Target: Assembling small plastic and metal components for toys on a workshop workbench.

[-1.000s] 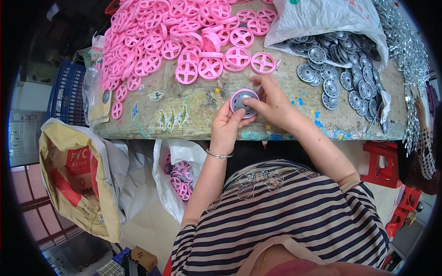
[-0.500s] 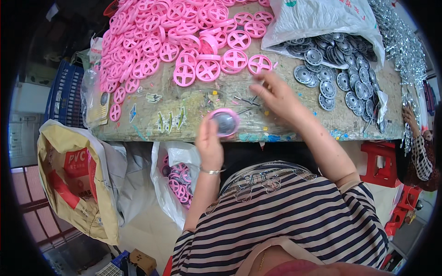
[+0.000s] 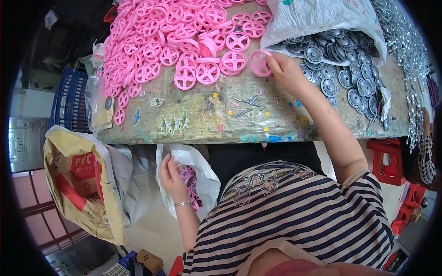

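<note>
A pink spoked wheel ring [image 3: 260, 64] is pinched at its right edge by my right hand [image 3: 289, 75], raised a little off the table and slightly blurred. My left hand [image 3: 171, 180] hangs over the mouth of a white plastic bag [image 3: 208, 180] below the table edge, its fingers spread with nothing in them. Inside that bag lie several pink rings with grey centers [image 3: 189, 184]. Heaped on the far left and middle of the table are loose pink wheel rings [image 3: 152, 47]. Grey ribbed discs [image 3: 357, 87] spill from a white sack [image 3: 317, 20] to the right of my right hand.
Small dark rods [image 3: 246, 105] and colored scraps lie mid-table, with green-white stickers [image 3: 172, 124] near the front edge. A large yellow-lined sack [image 3: 69, 184] stands open at left. Silver tinsel [image 3: 405, 50] hangs at right, beside another person's arm [image 3: 427, 152]. Red stools [image 3: 386, 161] are below.
My left hand has moved down from the table to the white bag and no longer holds the pink ring with the grey disc. My right hand has taken hold of a pink wheel ring.
</note>
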